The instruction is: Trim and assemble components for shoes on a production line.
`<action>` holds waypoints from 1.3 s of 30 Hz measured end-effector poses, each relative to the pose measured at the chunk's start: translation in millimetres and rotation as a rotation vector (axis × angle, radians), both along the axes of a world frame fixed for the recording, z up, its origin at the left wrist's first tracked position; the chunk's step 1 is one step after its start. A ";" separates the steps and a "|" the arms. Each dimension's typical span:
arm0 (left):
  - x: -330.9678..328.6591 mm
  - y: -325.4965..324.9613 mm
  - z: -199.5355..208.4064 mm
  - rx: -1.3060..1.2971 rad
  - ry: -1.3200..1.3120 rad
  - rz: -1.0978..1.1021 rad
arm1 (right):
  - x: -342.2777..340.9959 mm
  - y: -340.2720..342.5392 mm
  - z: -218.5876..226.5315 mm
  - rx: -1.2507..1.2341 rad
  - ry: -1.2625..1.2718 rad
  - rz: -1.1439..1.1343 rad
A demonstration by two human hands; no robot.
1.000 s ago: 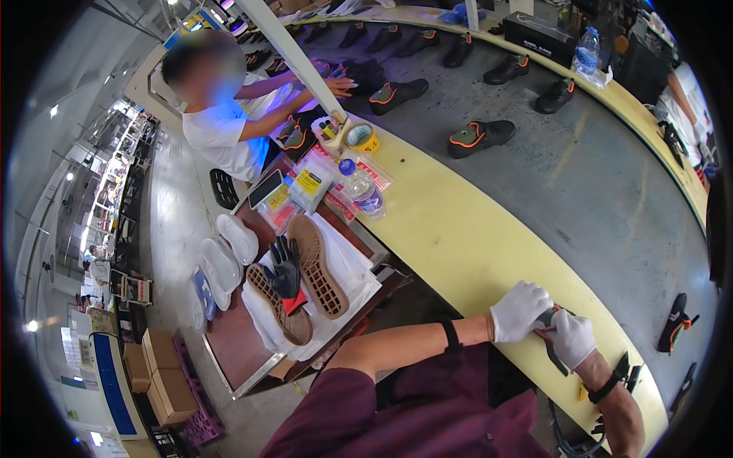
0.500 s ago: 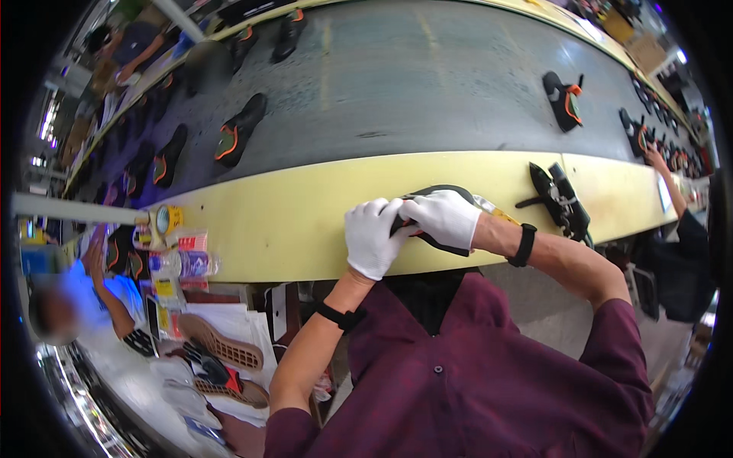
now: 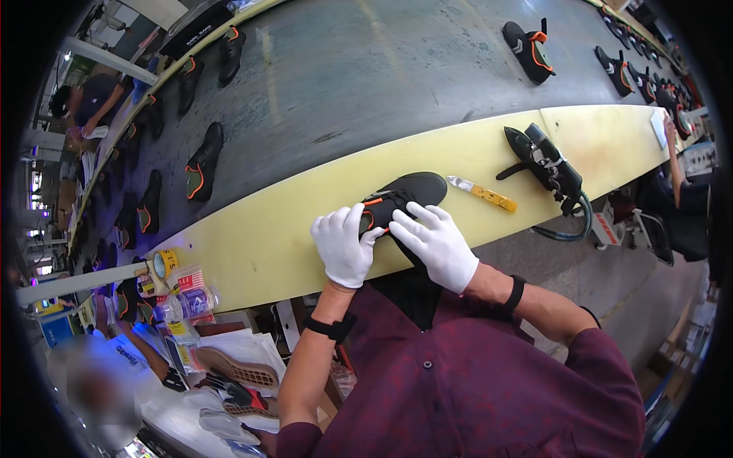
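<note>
A black shoe [image 3: 418,185] with laces and orange collar trim lies on the yellow bench edge [image 3: 259,240], its toe pointing away to the right. Both my hands wear white gloves. At the heel end, my left hand [image 3: 342,246] grips the collar, its thumb along the orange edge. My right hand [image 3: 437,246] bends its fingers over the near side of the opening and holds the shoe there; its thumb is hard to make out. Just right of the toe is a yellow-handled cutter knife [image 3: 484,194].
A black hand tool with a hose [image 3: 548,164] lies right of the knife. Beyond, a grey conveyor belt [image 3: 359,84] carries several shoes. A tape roll [image 3: 165,262], a plastic bottle [image 3: 185,304] and shoe soles [image 3: 238,368] are at left. Co-workers sit on both sides.
My hands have drawn apart and turned, so the shoe's toe and laces now show. The cutter knife is now fully visible. The view has tilted and shifted.
</note>
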State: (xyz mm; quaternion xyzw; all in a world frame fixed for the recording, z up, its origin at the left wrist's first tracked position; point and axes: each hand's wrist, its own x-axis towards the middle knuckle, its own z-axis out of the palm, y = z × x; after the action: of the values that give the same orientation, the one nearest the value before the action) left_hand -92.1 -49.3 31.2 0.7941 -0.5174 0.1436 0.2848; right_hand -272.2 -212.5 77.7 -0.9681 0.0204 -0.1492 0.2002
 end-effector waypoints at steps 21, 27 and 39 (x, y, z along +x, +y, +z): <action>-13.0 0.3 4.5 0.026 0.028 0.065 | -1.5 -7.1 -7.5 0.639 -0.127 -0.182; -21.6 -5.5 2.0 -0.093 0.129 0.092 | 78.7 -26.0 -7.3 0.587 -0.111 -0.211; -21.7 1.8 1.1 -0.093 0.157 0.082 | 143.6 -46.0 -7.3 0.473 0.518 -0.087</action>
State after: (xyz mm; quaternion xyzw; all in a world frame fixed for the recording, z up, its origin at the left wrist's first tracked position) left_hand -113.8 -47.5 32.3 0.8095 -0.4531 0.1162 0.3548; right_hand -128.6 -258.5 70.4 -0.8989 0.1458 0.1018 0.4004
